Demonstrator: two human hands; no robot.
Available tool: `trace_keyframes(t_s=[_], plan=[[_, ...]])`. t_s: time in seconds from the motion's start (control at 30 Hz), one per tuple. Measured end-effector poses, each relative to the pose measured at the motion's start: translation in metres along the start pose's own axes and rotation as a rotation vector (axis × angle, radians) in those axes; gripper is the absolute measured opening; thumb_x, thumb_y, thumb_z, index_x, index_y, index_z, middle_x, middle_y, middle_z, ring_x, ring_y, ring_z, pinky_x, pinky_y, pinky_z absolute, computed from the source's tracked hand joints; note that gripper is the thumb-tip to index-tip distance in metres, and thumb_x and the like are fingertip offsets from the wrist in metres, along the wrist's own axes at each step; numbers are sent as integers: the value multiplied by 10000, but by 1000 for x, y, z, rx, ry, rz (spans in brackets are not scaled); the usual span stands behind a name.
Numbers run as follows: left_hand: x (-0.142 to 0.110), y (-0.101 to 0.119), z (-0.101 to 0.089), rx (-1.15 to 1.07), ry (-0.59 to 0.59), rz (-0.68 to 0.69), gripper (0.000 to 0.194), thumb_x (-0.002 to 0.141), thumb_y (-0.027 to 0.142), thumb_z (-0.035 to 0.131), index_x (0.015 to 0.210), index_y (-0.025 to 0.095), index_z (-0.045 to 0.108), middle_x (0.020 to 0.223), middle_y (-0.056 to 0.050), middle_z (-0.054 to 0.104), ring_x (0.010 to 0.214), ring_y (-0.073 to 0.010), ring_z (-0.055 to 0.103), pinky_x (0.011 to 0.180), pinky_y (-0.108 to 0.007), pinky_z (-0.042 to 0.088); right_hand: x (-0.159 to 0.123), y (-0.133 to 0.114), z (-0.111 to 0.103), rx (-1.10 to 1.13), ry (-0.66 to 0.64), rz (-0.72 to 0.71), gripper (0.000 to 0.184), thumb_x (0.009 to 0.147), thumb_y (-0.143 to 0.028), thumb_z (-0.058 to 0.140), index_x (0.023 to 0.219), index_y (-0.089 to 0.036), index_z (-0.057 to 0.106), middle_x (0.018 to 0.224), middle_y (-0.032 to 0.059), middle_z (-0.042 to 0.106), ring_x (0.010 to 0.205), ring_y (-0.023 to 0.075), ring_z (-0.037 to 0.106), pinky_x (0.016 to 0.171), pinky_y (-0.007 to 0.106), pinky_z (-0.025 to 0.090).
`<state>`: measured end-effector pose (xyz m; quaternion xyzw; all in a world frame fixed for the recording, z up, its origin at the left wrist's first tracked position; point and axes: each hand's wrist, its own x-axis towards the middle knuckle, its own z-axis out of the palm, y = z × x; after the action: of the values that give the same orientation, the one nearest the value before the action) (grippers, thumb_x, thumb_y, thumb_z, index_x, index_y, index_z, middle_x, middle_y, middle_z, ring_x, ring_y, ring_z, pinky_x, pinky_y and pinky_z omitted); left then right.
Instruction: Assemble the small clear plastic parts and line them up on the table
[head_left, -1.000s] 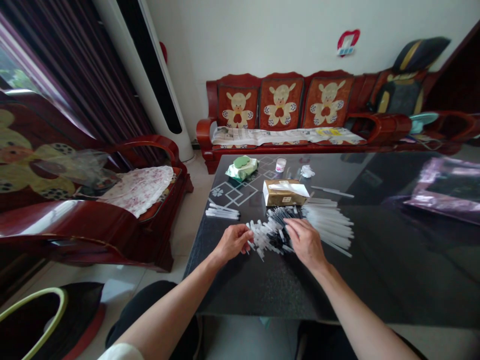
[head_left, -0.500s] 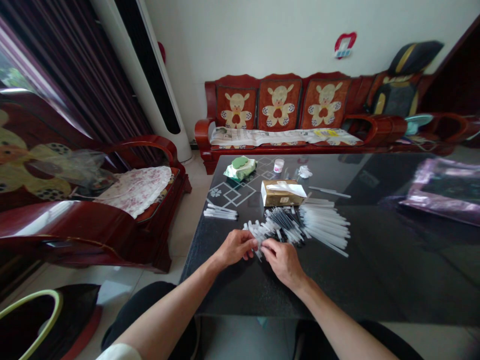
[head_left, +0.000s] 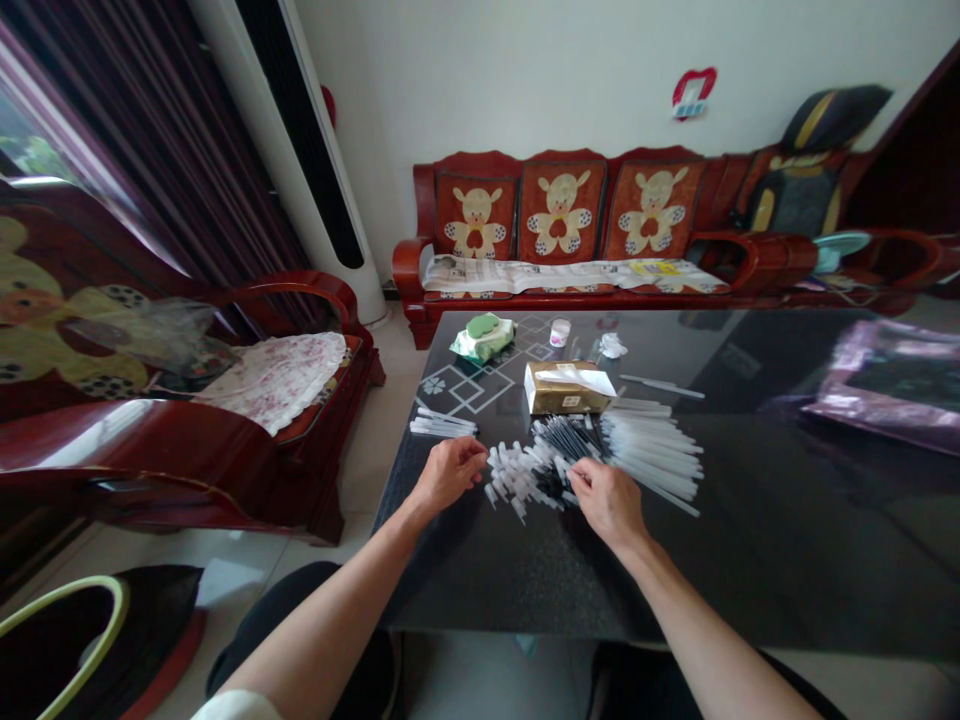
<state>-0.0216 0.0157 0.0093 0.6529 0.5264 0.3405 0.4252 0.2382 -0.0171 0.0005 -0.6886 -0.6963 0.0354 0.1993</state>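
Note:
My left hand (head_left: 450, 474) is just left of a heap of short, whitish pen caps (head_left: 514, 470), its fingers curled together. Whether anything is between those fingertips I cannot make out. My right hand (head_left: 611, 503) reaches to the heap's right side, thumb and fingers pinched near small black pen parts (head_left: 553, 484); what they grip is hidden. Behind the heap lies a bundle of dark, thin pen refills (head_left: 571, 437). Long translucent pen barrels (head_left: 656, 450) fan out to the right. A few white pens (head_left: 442, 424) lie together beyond my left hand.
On the dark glossy table (head_left: 750, 560) stand a gold tissue box (head_left: 566, 402), a green wipes pack (head_left: 484, 340), a small white cup (head_left: 559, 333) and a crumpled tissue (head_left: 612, 346). A shiny purple package (head_left: 847, 400) lies right. Wooden sofas (head_left: 405, 262) stand behind and left.
My hands were close together over the front of the cap heap. Now they are apart: the left has moved left and slightly up, the right to the right towards the black parts.

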Motion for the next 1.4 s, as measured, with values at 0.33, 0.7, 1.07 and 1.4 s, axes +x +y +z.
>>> trace_keyframes(t_s=[0.33, 0.7, 1.07, 1.4], plan=[[-2, 1, 2, 76, -35, 9, 200, 787, 308, 547, 855, 167, 671, 599, -6, 639, 557, -142, 616, 513, -208, 453, -3, -7, 8, -26, -32, -63, 248, 875, -322, 527, 732, -242, 714, 683, 29, 720, 614, 163, 628, 550, 254, 296], [6, -11, -8, 566, 148, 127, 120, 801, 183, 581, 885, 193, 665, 849, -50, 675, 788, -193, 626, 737, -275, 439, -3, -8, 13, 12, -26, -97, 209, 865, -339, 548, 753, -254, 702, 670, 17, 711, 610, 173, 626, 561, 263, 320], [19, -40, -14, 896, 73, 158, 331, 856, 164, 538, 1187, 144, 542, 1190, -141, 586, 1146, -255, 527, 984, -357, 382, -2, -3, 6, 15, 11, -23, 270, 892, -324, 477, 788, -242, 711, 708, 40, 725, 649, 177, 644, 572, 257, 302], [18, -30, -20, 960, 53, 103, 189, 840, 125, 525, 1005, 177, 600, 1028, -98, 576, 984, -232, 541, 906, -343, 397, -3, -4, 4, 50, 78, -11, 311, 909, -384, 461, 807, -225, 708, 669, 49, 709, 599, 169, 628, 568, 254, 301]])
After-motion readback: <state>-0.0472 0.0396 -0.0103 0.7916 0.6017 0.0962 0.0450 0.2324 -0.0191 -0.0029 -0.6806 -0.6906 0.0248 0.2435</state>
